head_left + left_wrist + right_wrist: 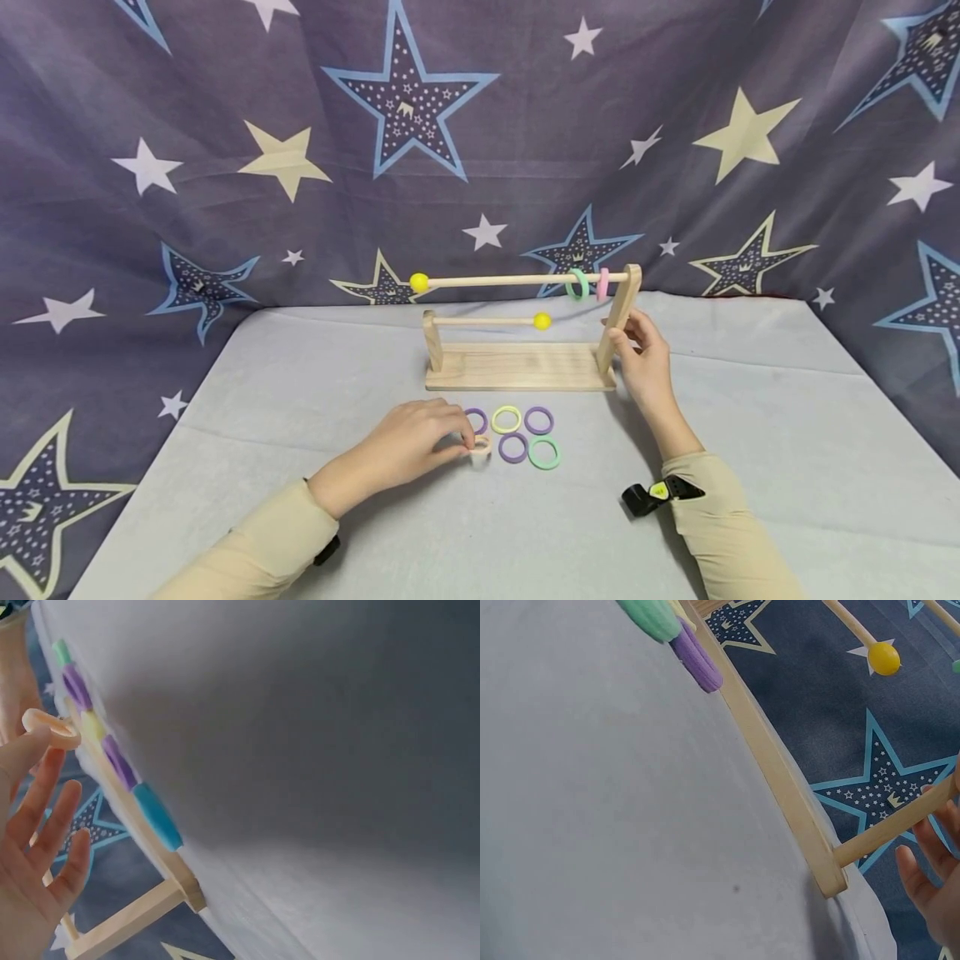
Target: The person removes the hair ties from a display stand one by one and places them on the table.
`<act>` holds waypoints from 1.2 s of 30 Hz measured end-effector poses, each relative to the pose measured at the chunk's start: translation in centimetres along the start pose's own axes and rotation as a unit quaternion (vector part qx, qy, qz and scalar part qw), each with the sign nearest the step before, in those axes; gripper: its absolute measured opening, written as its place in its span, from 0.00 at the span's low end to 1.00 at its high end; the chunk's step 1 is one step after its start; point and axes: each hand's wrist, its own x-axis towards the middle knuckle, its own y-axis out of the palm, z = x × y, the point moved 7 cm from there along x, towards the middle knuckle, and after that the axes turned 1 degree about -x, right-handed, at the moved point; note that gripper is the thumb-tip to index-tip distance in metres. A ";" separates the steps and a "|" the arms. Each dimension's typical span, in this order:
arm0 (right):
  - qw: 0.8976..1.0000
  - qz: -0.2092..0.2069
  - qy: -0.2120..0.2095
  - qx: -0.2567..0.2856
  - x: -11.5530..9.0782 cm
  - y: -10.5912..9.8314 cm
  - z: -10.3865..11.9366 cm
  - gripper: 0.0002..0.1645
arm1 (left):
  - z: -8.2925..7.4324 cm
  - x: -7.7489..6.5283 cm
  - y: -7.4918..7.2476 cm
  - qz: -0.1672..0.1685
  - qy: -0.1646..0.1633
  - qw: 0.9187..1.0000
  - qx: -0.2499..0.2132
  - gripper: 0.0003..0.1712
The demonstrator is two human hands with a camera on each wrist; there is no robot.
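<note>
My left hand [408,442] pinches a peach ring [60,729] between thumb and index finger, close over the table; the other fingers stay off it. With my right hand [647,362] I grip the tall right upright [621,317] of a wooden rack [525,367]. A green ring [584,287] and a pink ring [603,284] hang on the upper rod, near that upright. Beside the left fingertips lie several loose rings: purple ones [539,409], a yellow one [506,408] and a green one [544,467]. A blue ring [156,817] shows only in the left wrist view.
The upper rod [491,282] ends at the left in a yellow ball [419,282]. A lower rod [487,322] runs from the short left upright [432,342] to another yellow ball [542,321]. Behind the grey-covered table [300,367] hangs a star-patterned cloth [525,167].
</note>
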 end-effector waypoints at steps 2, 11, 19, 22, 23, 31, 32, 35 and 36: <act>1.000 0.001 -0.001 -0.001 0.0 0.0 0.0 0.22 | 0.0 0.0 0.3 0.011 0.003 1.000 0.003 0.06; 1.000 -0.002 0.000 0.004 -0.1 0.0 -0.1 0.21 | 0.2 0.1 0.7 0.005 -0.001 0.999 0.032 0.05; 1.000 -0.002 -0.003 0.005 -0.2 0.0 -0.1 0.21 | 0.3 0.0 1.2 0.012 -0.003 0.999 0.030 0.05; 1.000 -0.003 -0.002 0.005 -0.2 0.0 -0.1 0.21 | 0.3 0.0 1.2 0.012 -0.002 1.000 0.028 0.05; 1.000 -0.004 -0.002 0.005 -0.2 0.0 -0.1 0.21 | 0.3 0.0 1.2 0.012 -0.002 1.000 0.028 0.05; 1.000 -0.003 -0.003 0.008 -0.1 0.0 0.0 0.21 | 0.6 0.4 0.7 0.000 -0.023 1.000 0.019 0.06; 1.000 -0.003 -0.003 0.007 -0.1 0.0 0.0 0.21 | 0.6 0.5 0.6 -0.003 -0.024 1.000 0.017 0.06; 1.000 -0.003 -0.002 0.007 -0.1 0.0 0.0 0.21 | 0.5 1.0 0.3 -0.016 -0.029 0.999 0.009 0.06; 1.000 -0.003 -0.001 0.007 -0.1 0.0 0.0 0.20 | 0.5 1.2 0.2 -0.022 -0.033 0.999 0.007 0.06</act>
